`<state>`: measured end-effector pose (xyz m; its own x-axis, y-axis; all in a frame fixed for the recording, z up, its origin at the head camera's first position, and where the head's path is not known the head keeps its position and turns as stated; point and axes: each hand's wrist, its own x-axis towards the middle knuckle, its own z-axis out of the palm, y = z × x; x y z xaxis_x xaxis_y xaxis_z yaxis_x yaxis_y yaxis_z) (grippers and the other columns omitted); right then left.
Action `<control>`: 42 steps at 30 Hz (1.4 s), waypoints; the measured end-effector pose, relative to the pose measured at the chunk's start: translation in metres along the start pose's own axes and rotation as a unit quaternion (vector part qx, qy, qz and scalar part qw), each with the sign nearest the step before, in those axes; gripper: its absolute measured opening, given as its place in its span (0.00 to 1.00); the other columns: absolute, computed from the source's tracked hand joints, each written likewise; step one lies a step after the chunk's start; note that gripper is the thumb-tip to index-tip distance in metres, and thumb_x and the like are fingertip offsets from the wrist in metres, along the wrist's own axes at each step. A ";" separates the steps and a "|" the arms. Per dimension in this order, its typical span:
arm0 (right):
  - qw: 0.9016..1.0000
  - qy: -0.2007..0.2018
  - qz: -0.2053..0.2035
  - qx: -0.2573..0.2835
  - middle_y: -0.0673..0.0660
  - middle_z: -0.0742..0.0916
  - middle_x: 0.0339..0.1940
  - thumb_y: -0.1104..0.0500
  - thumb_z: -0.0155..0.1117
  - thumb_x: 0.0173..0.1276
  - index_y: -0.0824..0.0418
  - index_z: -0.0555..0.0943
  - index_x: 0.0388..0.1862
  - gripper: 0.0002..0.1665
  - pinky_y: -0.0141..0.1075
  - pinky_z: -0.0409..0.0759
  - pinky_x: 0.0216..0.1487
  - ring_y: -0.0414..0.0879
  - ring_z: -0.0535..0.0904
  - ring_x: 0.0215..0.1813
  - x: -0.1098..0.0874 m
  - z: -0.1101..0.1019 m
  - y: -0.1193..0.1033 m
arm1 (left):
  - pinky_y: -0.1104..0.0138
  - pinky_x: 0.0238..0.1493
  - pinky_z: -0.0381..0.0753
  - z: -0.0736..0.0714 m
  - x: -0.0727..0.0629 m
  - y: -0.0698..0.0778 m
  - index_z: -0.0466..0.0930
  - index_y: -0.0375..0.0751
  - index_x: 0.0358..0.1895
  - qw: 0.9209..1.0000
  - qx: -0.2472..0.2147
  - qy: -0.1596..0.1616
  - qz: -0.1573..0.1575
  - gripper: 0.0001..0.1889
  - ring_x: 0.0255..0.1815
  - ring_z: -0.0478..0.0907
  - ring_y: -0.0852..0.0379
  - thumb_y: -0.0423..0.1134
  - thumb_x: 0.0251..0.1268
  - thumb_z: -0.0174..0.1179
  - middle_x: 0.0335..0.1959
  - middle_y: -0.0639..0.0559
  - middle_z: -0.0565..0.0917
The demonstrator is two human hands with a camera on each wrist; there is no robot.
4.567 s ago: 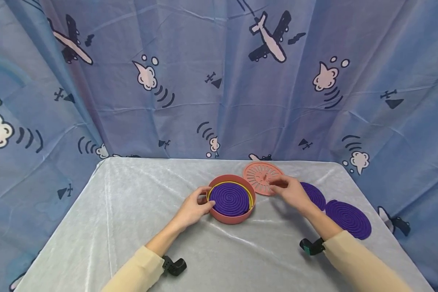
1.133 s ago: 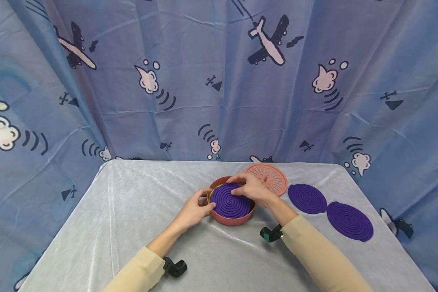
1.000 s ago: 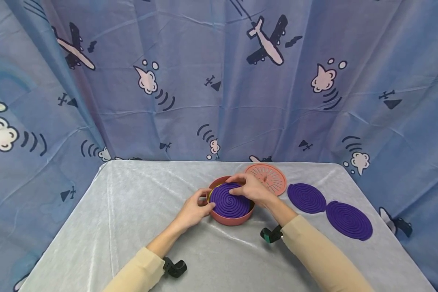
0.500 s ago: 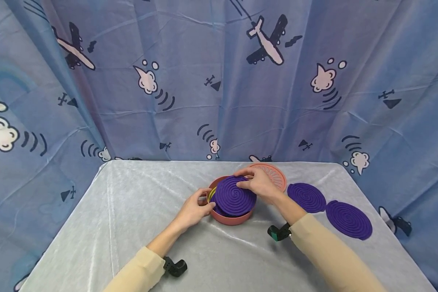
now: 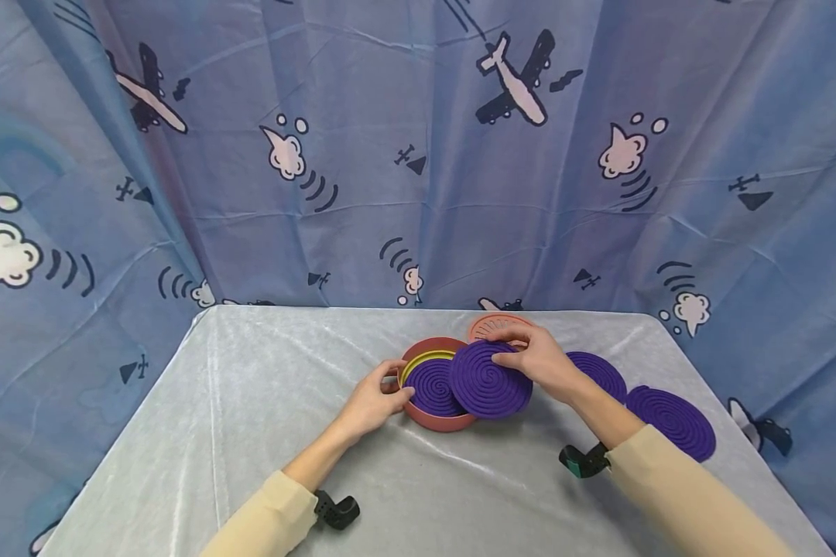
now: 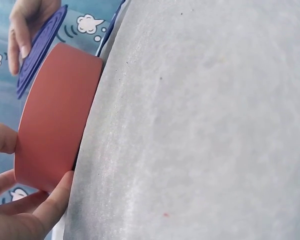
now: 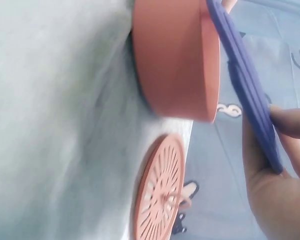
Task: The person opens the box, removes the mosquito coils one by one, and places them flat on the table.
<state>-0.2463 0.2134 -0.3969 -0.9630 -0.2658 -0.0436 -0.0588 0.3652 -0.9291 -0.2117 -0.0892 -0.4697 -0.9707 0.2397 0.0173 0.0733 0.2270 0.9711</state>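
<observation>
My right hand [image 5: 543, 362] pinches a purple mosquito coil [image 5: 491, 381] by its upper right edge, thumb on the top face. The coil is raised and tilted, overlapping the right side of a round terracotta-coloured box [image 5: 433, 423]. Inside the box lies another purple coil [image 5: 428, 385], with a yellow ring [image 5: 418, 359] showing around it. My left hand [image 5: 372, 398] holds the box at its left side, thumb and fingers spread along the wall. In the right wrist view the held coil [image 7: 250, 90] stands edge-on between thumb and fingers, apart from the box wall [image 7: 175, 60].
A slotted coral lid [image 5: 491, 323] with a small handle lies behind the box, partly hidden by my right hand. Two more purple coils, a nearer one [image 5: 672, 422] and a farther one [image 5: 595, 371], lie on the white-covered table [image 5: 251, 371] at the right.
My right hand went from beside the lid to the box and took hold of the top coil. It has lifted it and moved right, uncovering another coil. The left hand stays on the box.
</observation>
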 end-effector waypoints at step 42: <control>0.985 0.067 0.079 -0.137 0.71 0.77 0.66 0.56 0.70 0.70 0.71 0.77 0.65 0.30 0.19 0.73 0.47 0.64 0.71 0.68 -0.102 -0.100 0.105 | 0.63 0.45 0.87 -0.002 0.001 -0.001 0.72 0.39 0.69 1.000 0.021 -0.007 -0.003 0.26 0.58 0.79 0.44 0.37 0.69 0.64 0.65 0.37 0.74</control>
<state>-0.1810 0.3681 -0.4534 -0.9910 -0.0722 -0.1130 0.0434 0.6241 -0.7801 -0.2131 -0.0911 -0.4706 -0.9678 0.2518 0.0068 0.0767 0.2690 0.9601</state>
